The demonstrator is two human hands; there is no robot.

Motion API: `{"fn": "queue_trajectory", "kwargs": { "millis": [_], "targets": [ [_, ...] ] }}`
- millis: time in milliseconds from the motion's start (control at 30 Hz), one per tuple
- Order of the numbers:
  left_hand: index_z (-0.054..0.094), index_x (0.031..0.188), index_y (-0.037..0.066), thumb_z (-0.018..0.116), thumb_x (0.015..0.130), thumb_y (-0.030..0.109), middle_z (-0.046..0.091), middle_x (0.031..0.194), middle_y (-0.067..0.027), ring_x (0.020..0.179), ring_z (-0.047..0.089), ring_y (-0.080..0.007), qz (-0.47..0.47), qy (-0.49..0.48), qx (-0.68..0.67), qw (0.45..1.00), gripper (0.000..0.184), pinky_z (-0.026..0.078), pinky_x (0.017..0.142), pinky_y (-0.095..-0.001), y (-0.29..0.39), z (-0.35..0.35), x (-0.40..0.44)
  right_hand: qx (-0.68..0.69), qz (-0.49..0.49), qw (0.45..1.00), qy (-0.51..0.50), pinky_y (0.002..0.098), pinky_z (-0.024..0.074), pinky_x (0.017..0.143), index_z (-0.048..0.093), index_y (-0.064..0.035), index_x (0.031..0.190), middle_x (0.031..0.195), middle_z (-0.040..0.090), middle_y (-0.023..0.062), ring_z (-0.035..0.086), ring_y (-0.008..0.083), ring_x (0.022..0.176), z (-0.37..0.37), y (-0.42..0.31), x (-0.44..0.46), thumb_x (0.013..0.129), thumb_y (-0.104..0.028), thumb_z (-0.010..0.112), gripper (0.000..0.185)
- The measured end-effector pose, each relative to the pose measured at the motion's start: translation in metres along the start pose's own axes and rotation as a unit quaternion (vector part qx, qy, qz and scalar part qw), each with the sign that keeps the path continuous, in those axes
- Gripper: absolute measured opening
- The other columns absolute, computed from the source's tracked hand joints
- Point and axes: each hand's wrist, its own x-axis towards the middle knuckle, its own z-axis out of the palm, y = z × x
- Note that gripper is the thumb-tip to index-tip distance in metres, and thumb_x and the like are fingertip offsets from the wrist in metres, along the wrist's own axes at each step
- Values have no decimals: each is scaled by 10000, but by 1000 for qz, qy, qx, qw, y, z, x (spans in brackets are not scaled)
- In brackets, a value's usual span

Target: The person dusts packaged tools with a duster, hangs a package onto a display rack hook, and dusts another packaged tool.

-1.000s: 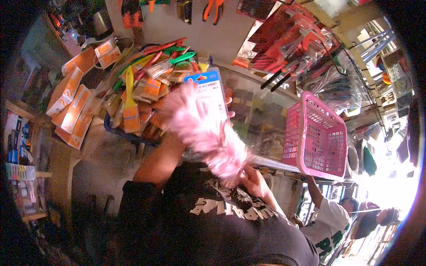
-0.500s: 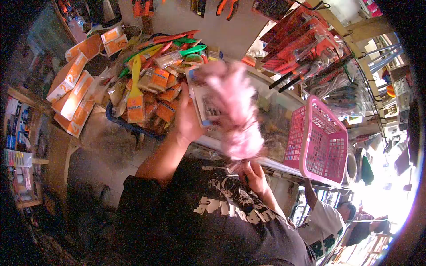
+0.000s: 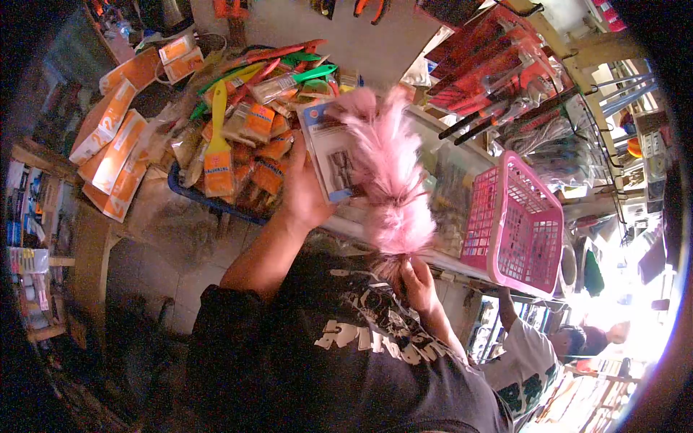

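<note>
My left hand (image 3: 304, 186) grips a flat package (image 3: 329, 155) with a blue and white card, held upright by its left edge. My right hand (image 3: 416, 286) is closed around the base of a pink feather duster (image 3: 395, 162). The duster's fluffy end points up and lies against the right side of the package, covering part of it. Its handle is hidden by my right fingers. Behind my left hand sits a blue basket (image 3: 209, 205) heaped with paintbrushes (image 3: 219, 148) that have yellow, green and red handles.
Orange and white boxes (image 3: 115, 159) stand at the left. A pink plastic basket (image 3: 497, 252) rests on the glass counter (image 3: 456, 189) to the right. Red-packaged tools (image 3: 498, 68) hang at upper right. Another person (image 3: 530, 361) is at lower right.
The pink duster, blurred before, is now sharp, and more of the package's card shows beside it. Both hands keep their hold in nearly the same places.
</note>
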Motion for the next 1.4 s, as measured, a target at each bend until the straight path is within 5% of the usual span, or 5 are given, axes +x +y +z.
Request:
{"fn": "queue_trajectory", "kwargs": {
  "millis": [333,700,1067,1267,1400],
  "targets": [
    [372,1295,83,274,885,564,491,1242,-117,1072,520,-286,-27,-17,-4,999,639,408,938,-443,0,0,-1,-150,10,988,-37,283,408,814,496,13,1104,956,590,81,499,130,911,9,-25,-4,932,-330,448,387],
    [379,1297,94,316,872,577,472,1251,-117,1140,467,-280,-26,24,77,996,646,378,963,-446,2,7,5,14,-61,998,18,247,360,575,479,-52,796,685,472,5,414,94,632,19,-27,-1,925,-339,461,315],
    [385,1292,87,360,852,590,467,1269,-119,1145,455,-319,-93,-134,-261,951,669,343,975,-497,-6,-7,8,15,48,999,-13,283,415,743,508,19,1019,879,565,44,478,112,835,4,-16,3,925,-299,474,333],
    [325,1332,84,306,871,591,462,1258,-141,1128,464,-349,41,104,160,981,686,354,967,-492,-11,13,1,-27,-12,1000,-6,277,413,683,515,19,997,796,541,39,468,122,739,-9,-6,2,916,-339,478,368],
    [341,1308,77,294,889,572,492,1233,-117,1085,514,-287,18,-77,112,991,650,421,920,-444,-28,13,0,-144,-96,985,-22,262,386,617,503,-1,968,740,501,20,422,99,683,-19,2,2,920,-342,464,346]
  ]
}}
